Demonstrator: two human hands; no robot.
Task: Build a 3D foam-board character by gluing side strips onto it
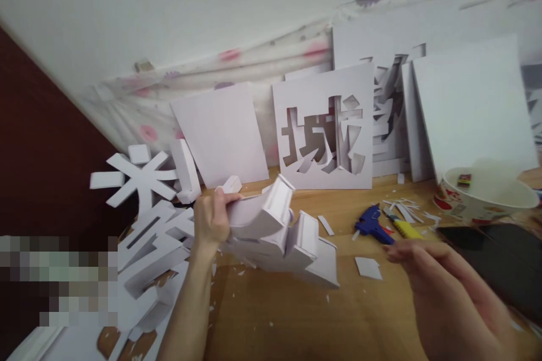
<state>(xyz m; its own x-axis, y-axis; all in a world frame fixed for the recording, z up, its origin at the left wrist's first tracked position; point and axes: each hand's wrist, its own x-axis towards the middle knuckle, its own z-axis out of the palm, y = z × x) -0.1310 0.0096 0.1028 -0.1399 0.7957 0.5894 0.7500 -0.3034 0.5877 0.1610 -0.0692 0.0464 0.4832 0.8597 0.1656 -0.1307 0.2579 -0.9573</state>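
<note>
Presently, one blue glue gun (pixel 372 225), one yellow utility knife (pixel 404 228) and one printed bowl (pixel 478 197) lie on the wooden table (pixel 296 316), with one cut-out foam board (pixel 324 132) leaning at the back. The left hand (pixel 212 220) is closed around the upper edge of a white foam character (pixel 275 231), holding it tilted just above the table. The right hand (pixel 427 265) is blurred, fingers extended and loosely open, holding nothing, near the glue gun.

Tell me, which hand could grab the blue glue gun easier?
Probably the right hand. It is free, with its fingers just beside the glue gun on the table. The left hand is busy holding the white foam letter, farther away.
</note>
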